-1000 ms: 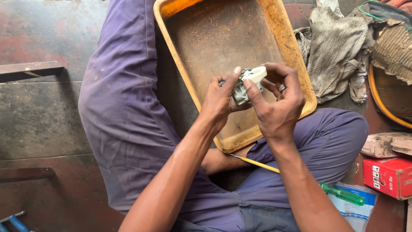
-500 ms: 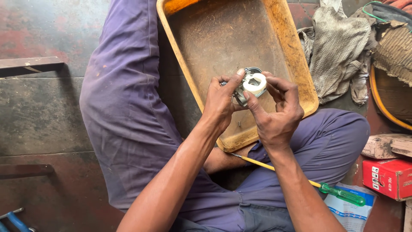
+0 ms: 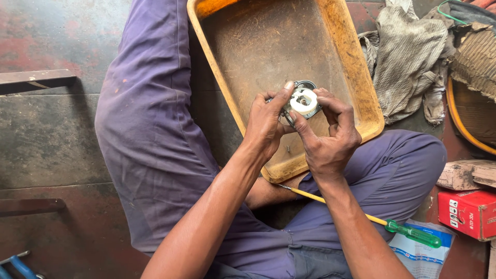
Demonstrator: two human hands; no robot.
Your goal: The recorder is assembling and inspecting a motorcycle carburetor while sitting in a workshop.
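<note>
Left hand and right hand both grip a small round metal part with a white ring, over the orange tray. Since a second ago the part turned: white ring now faces up, being worked. Screwdriver lies on a blue-white packet; red box far right.

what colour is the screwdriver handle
Green, on a yellow shaft; the screwdriver shows in the head view.

Smooth white plastic ring on a dull metal part; rusty, grimy yellow metal tray; rough grey cloth rag; glossy green plastic screwdriver handle
</note>
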